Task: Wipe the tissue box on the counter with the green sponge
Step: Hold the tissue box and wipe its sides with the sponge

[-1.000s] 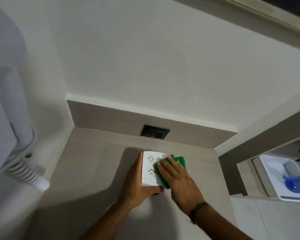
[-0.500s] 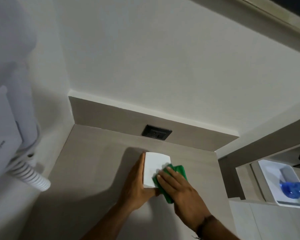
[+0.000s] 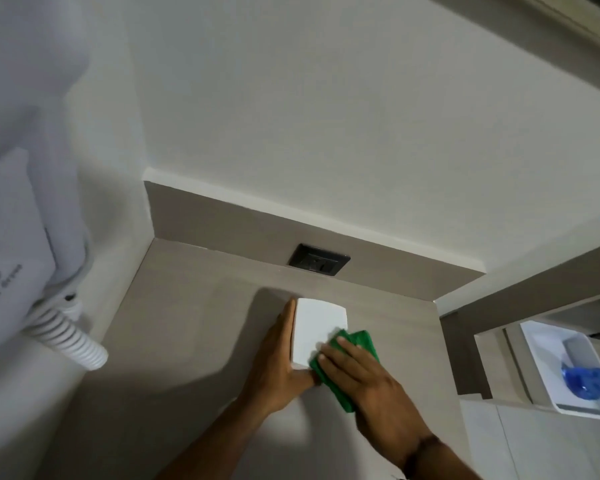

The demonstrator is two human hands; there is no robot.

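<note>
A white tissue box (image 3: 316, 323) stands on the beige counter (image 3: 194, 306), with a plain white face turned up. My left hand (image 3: 278, 362) grips its left side and near corner. My right hand (image 3: 364, 379) presses the green sponge (image 3: 354, 344) flat against the box's right near edge. Most of the sponge is hidden under my fingers; its far end and near corner stick out.
A black wall socket (image 3: 319, 260) sits in the backsplash just behind the box. A white wall-mounted hair dryer with a coiled cord (image 3: 66, 334) hangs at the left. At the right, a white tray (image 3: 548, 362) holds a blue bottle (image 3: 593, 381).
The box was turned from its patterned face to a plain white face. My right hand and the sponge slid toward the box's near right edge.
</note>
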